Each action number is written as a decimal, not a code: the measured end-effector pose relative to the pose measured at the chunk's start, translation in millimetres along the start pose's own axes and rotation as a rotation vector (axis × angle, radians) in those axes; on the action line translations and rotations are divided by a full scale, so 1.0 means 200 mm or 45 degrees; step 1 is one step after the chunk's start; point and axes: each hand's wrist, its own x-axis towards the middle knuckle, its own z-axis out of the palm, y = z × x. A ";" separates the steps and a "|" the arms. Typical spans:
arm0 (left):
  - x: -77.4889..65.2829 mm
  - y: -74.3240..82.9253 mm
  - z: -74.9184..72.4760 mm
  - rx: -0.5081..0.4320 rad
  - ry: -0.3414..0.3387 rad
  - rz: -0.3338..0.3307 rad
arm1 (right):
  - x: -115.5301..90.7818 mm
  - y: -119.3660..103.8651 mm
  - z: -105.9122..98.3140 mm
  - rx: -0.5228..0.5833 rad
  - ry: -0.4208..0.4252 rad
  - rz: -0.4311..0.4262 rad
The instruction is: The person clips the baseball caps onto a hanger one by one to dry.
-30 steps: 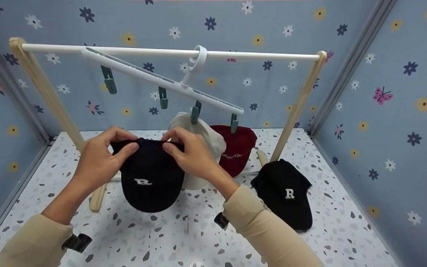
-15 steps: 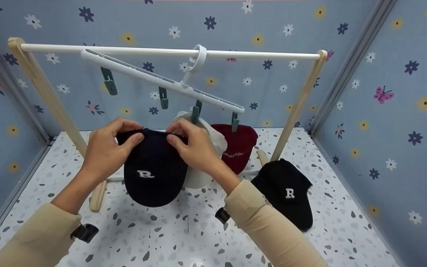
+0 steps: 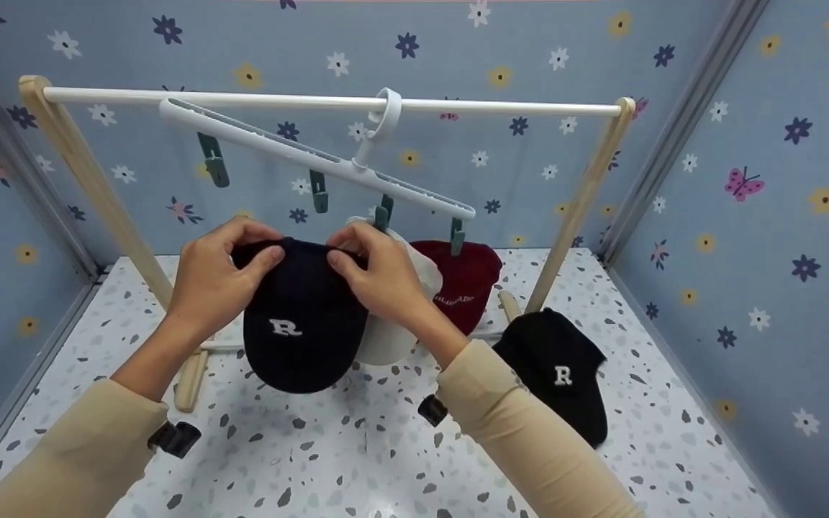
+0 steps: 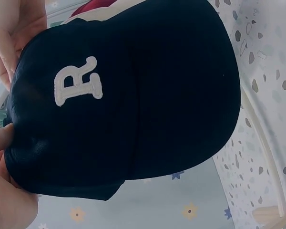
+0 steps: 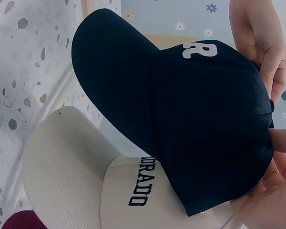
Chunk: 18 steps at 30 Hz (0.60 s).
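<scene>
A navy baseball cap (image 3: 306,316) with a white letter R hangs brim down between my two hands. My left hand (image 3: 216,277) pinches its top edge on the left, thumb in front. On the other side of the crown's top, my right hand (image 3: 382,277) pinches the fabric the same way. Above the cap, a green clip (image 3: 319,193) dangles from the white hanger (image 3: 270,144). Directly behind my right hand hangs a cream cap (image 5: 119,186) with dark lettering, held by another clip (image 3: 383,216). A dark red cap (image 3: 466,277) hangs from the rightmost clip (image 3: 457,234).
The tilted hanger hooks over the white rod (image 3: 501,107) of a wooden rack (image 3: 91,194). A further green clip (image 3: 214,162) hangs at its raised left end. On the speckled tabletop (image 3: 299,460), a black cap (image 3: 558,367) with a white R lies to the right.
Both hands have raised the navy cap and shifted it slightly right, closer beneath the hanger's second clip from the left. The black cap on the tabletop has not moved.
</scene>
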 end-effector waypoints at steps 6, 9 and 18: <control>0.03 0.01 0.01 0.005 0.018 0.012 | 0.01 -0.01 -0.01 0.002 0.007 0.035; 0.04 0.02 0.02 0.009 0.026 0.014 | 0.02 0.00 -0.02 -0.003 0.009 0.048; 0.08 0.02 0.03 -0.008 0.015 0.001 | 0.05 0.00 -0.03 -0.004 0.041 0.045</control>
